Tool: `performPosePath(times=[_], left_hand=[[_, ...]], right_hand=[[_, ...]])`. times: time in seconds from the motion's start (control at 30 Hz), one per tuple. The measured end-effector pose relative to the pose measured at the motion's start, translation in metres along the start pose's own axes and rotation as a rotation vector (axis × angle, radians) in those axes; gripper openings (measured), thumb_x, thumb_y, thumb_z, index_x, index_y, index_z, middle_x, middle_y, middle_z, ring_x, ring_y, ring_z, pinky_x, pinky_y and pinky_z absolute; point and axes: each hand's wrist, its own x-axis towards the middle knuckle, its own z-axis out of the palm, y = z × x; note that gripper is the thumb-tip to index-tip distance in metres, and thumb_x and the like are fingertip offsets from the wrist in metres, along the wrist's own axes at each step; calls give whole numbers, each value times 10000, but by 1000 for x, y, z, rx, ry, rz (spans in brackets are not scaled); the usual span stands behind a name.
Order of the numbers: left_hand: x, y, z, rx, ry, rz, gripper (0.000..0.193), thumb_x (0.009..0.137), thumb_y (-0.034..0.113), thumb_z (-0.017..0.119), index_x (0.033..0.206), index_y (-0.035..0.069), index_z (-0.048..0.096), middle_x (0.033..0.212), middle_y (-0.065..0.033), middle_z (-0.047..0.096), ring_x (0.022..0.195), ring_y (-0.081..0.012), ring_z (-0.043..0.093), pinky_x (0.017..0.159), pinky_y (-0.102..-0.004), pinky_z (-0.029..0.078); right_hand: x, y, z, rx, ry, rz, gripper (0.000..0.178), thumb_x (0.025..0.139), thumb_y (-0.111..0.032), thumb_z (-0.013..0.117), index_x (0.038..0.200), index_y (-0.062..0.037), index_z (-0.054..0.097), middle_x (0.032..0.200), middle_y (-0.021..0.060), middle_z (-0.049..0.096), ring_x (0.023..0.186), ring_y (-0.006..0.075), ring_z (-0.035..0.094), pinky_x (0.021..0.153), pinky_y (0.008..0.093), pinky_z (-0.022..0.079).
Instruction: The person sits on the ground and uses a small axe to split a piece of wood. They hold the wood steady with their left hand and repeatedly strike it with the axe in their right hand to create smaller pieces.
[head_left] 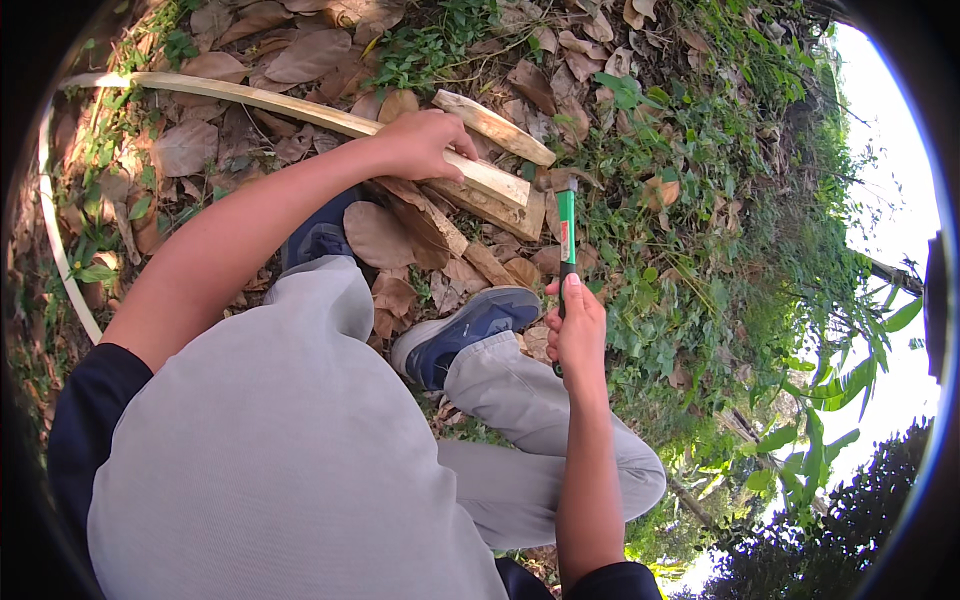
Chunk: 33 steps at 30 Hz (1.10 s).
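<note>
tons of dry brown lvs (308, 57) | grn weeds (435, 45) mixed in, thicker twd R | big-leaf plant (843, 386) lower R | dark bush (850, 515) btm R | brt sky (890, 140) R edge, kinda blown out tbh

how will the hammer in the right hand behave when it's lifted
The hammer will probably feel top-heavy, since its head sits at the far end of a slim handle. That handle looks straight and solid, so it should stay stiff. Slipping seems unlikely, as the right hand has its fingers curled around the black grip.
</note>
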Motion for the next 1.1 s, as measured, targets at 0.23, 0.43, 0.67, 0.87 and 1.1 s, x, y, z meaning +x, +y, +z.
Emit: performPosePath(times=[0.23,0.43,0.67,0.87,1.1], left_hand=[[-3,3,-6,6,-12,-17,405,800,297,833,1180,171,768,1102,-57,676,1158,-281,608,984,-422,493],[0,6,-5,8,-23,-12,404,801,301,831,1181,181,768,1102,-56,676,1163,-280,607,983,-424,493],[-2,4,-4,-6,-15,-26,399,797,284,837,1177,180,771,1101,-58,678,1154,-282,608,982,-424,491],[-2,1,-3,-7,-8,10,403,804,288,833,1181,162,765,1106,-59,677,1144,-287,615,977,-421,495],[-2,6,-6,5,-24,1,417,797,295,840,1184,159,762,1100,-65,676,1146,-291,614,975,-426,497]], right_hand=[[-26,-56,-16,306,280,-480,394,1130,-435,392,1043,-78,534,662,-37,395,467,32,325,401,211,273],[6,22,30,-171,275,-520,442,1134,-402,374,964,-34,552,693,79,516,548,133,494,516,323,397],[4,24,25,-57,-74,10,495,1109,-478,431,931,-43,587,625,10,477,524,86,457,493,283,362],[-27,-45,-9,126,61,-260,460,1122,-447,420,919,-63,571,637,-38,436,481,28,345,429,224,256],[1,-12,3,73,129,-466,448,1135,-388,385,864,-60,526,660,-15,454,547,60,407,498,255,310]])
